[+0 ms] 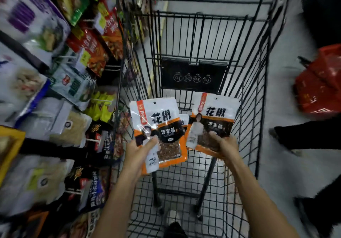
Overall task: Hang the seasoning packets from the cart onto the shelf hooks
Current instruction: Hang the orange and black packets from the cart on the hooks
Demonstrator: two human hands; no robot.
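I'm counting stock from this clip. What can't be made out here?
Head view only:
- Third packet: mostly hidden behind the left packet, gripped by the left hand, and the right packet, gripped by the right hand.
- Shelf hooks: motion-blurred; free ones indistinguishable.
- Red basket: blurred, cut by the right edge.

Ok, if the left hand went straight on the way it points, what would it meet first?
Probably the black flap on the far wall of the cart; the left hand carries its seasoning packet along. Depth unclear.
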